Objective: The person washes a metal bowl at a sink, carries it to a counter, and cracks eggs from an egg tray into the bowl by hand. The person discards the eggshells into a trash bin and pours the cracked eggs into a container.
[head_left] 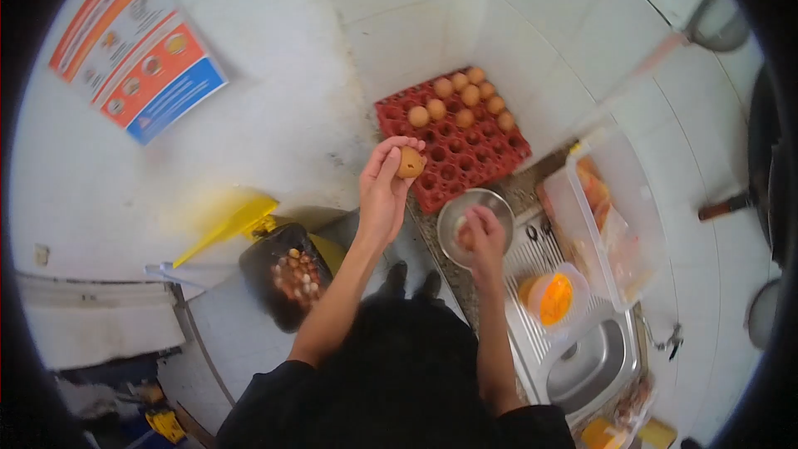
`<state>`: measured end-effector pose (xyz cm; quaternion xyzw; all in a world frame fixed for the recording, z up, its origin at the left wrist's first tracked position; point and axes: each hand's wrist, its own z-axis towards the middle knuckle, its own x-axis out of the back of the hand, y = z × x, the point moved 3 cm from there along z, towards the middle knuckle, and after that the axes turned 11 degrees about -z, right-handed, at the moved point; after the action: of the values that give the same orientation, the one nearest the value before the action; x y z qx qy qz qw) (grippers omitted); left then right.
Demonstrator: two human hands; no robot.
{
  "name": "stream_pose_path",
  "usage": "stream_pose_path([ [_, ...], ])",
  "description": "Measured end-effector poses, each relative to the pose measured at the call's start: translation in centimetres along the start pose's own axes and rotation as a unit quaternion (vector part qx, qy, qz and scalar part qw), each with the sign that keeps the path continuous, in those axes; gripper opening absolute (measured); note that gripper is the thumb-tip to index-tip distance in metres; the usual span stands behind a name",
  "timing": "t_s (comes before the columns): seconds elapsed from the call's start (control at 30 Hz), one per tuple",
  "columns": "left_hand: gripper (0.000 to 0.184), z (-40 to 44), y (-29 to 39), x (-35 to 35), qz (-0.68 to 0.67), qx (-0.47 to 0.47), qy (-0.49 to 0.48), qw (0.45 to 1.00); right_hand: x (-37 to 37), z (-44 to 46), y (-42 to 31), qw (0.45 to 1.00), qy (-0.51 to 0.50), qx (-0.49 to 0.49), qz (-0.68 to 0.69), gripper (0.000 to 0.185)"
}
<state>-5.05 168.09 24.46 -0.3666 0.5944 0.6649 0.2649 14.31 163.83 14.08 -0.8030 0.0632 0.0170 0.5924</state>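
Observation:
My left hand [386, 191] holds a brown egg [410, 163] with a small dark hole or crack in its shell, in front of the red egg tray [453, 150]. Over the metal bowl [453, 216], my right hand [485, 241] has its fingers closed around a brownish egg or shell piece [465, 237], partly hidden by the fingers. Several brown eggs [470, 95] stand in the tray's far part, and many nearer cups are empty. A plastic container [555, 298] with orange-yellow content sits on the ridged drainboard.
The steel sink [586, 366] lies at the lower right. Beside the drainboard stands a clear plastic bin [619, 233] with packed items. A black-lined bin [291, 278] holding eggshells and a yellow dustpan [229, 229] are at the left. Pans hang on the right wall.

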Motion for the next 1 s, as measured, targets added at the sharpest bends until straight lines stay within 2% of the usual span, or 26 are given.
stream_pose_path([
  [0.03, 0.024, -0.4, -1.7, 0.2, 0.017, 0.02, -0.004, 1.0, -1.1, -0.5, -2.2, 0.999, -0.014, -0.014, -0.032, 0.026],
  [0.1, 0.024, -1.4, -5.4, 0.8, 0.027, 0.073, -0.008, 0.997, -1.9, -0.4, -4.0, 0.998, -0.039, 0.034, -0.024, 0.037],
  [0.13, 0.024, -1.9, -7.4, 1.2, 0.032, 0.097, -0.01, 0.995, -1.8, 0.3, -3.2, 0.998, -0.018, 0.055, -0.035, 0.039],
  [0.2, 0.027, -2.3, -10.4, 1.9, 0.128, 0.109, -0.012, 0.986, -0.9, 2.0, -1.0, 0.993, 0.018, 0.099, -0.059, 0.043],
  [0.27, 0.029, -2.3, -11.6, 2.6, 0.183, 0.133, -0.018, 0.974, 1.0, 2.1, -0.1, 0.997, 0.003, 0.046, -0.064, 0.043],
  [0.3, 0.03, -2.2, -12.3, 3.2, 0.229, 0.147, -0.054, 0.961, 1.8, 2.0, 0.2, 0.998, -0.008, 0.019, -0.066, 0.042],
  [0.37, 0.033, -2.0, -13.5, 4.4, 0.32, 0.169, -0.124, 0.924, 3.7, 2.1, 1.5, 0.993, 0.024, 0.03, -0.112, 0.041],
  [0.47, 0.036, -1.9, -14.3, 5.2, 0.49, 0.086, -0.228, 0.837, 5.8, 2.8, 3.0, 0.967, 0.055, 0.06, -0.24, 0.04],
  [0.57, 0.035, -1.7, -15.4, 5.2, 0.528, 0.1, -0.267, 0.8, 6.7, 2.8, 3.2, 0.931, 0.066, 0.097, -0.346, 0.039],
  [0.67, 0.034, -1.9, -16.9, 4.9, 0.576, 0.075, -0.311, 0.752, 7.1, 3.0, 3.1, 0.901, 0.072, 0.112, -0.413, 0.04],
  [0.77, 0.036, -2.7, -17.9, 5.0, 0.654, -0.017, -0.316, 0.688, 7.5, 3.6, 4.2, 0.88, 0.103, 0.139, -0.443, 0.041],
  [0.87, 0.038, -1.5, -18.7, 5.4, 0.625, 0.084, -0.331, 0.702, 8.2, 4.2, 5.7, 0.892, 0.101, 0.128, -0.421, 0.042],
  [1.0, 0.042, -2.0, -19.3, 5.3, 0.635, 0.032, -0.368, 0.678, 8.6, 5.0, 7.2, 0.921, 0.117, 0.075, -0.363, 0.041],
])
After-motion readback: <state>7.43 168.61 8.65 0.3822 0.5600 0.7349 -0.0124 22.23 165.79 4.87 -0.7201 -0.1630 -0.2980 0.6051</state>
